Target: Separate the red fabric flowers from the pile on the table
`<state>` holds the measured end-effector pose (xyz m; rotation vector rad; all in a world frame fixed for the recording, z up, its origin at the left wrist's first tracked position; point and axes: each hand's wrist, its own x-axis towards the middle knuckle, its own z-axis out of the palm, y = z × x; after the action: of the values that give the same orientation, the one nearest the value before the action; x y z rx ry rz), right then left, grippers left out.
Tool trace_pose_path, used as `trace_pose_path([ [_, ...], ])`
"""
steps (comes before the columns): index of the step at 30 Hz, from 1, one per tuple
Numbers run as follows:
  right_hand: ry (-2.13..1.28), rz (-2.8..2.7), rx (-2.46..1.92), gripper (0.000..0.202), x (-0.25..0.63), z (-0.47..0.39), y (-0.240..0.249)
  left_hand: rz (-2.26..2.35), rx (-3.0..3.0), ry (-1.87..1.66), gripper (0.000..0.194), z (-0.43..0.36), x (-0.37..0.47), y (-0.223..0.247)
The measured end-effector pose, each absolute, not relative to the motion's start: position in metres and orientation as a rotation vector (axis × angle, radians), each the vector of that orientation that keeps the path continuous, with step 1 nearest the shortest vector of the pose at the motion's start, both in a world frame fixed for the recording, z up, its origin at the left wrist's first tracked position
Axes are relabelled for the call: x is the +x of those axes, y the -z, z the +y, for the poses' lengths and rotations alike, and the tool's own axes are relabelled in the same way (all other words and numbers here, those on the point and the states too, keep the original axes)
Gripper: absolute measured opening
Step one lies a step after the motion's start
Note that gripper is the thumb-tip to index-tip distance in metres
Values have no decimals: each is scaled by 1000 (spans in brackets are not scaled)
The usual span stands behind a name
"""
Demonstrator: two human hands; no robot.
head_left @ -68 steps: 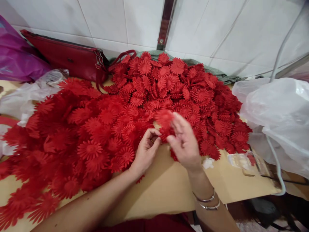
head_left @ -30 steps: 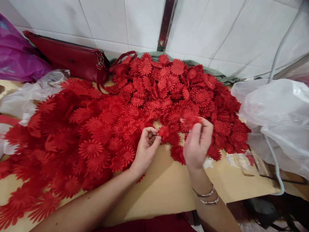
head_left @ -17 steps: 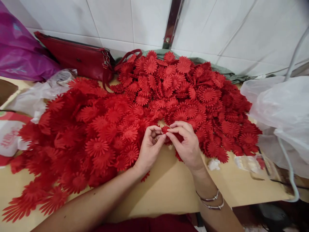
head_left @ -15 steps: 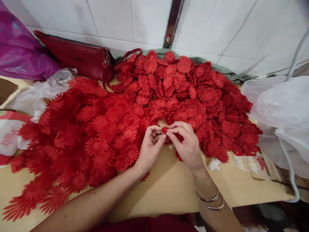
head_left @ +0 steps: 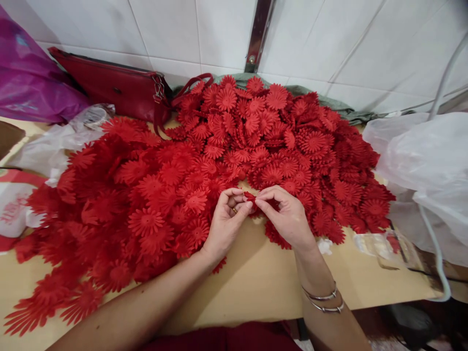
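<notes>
A small red petal piece point(head_left: 250, 196) is pinched between both hands at the middle of the view. My left hand point(head_left: 227, 222) grips it from the left with thumb and curled fingers, a ring on one finger. From the right, my right hand point(head_left: 285, 214) holds its other side between thumb and forefinger. Behind the hands lies a heap of dense, layered red flowers point(head_left: 272, 141). Thinner, looser red petal pieces point(head_left: 146, 222) are piled to the left, close to my left hand. The exact shape of the held piece is partly hidden by fingertips.
The pale tabletop point(head_left: 252, 278) bears a red handbag point(head_left: 109, 87) and purple bag point(head_left: 29, 78) at the back left. White plastic bags point(head_left: 431, 161) and a pale curved tube point(head_left: 438, 263) stand right. A white tiled wall point(head_left: 168, 29) rises behind.
My right hand has shifted slightly right and turned, uncovering more red flowers beside its wrist. The held piece is now tilted more. My left hand has barely moved.
</notes>
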<state>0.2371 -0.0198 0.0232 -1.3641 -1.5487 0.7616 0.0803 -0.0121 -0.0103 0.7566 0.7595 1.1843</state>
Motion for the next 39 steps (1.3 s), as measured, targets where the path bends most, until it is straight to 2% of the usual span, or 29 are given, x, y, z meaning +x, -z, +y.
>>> trace_pose_path([
  [7, -770, -1580, -1384, 19, 237, -21, -23, 711, 758, -1131, 54, -13, 79, 3],
  [14, -943, -1341, -1369, 23, 241, -20, -19, 768, 794, -1152, 37, -12, 79, 9],
  [18, -954, -1234, -1361, 21, 243, -19, -19, 763, 752, -1179, 38, -12, 79, 11],
  [25, -944, -1422, -1346, 8, 237, -19, -18, 751, 774, -1172, 37, -11, 79, 9],
  [31, -1088, -1204, -1250, 17, 239, -17, -14, 776, 801, -1176, 33, -11, 79, 12],
  [39, -1182, -634, -1053, 25, 243, -11, -16, 716, 775, -1216, 31, -12, 79, 11],
])
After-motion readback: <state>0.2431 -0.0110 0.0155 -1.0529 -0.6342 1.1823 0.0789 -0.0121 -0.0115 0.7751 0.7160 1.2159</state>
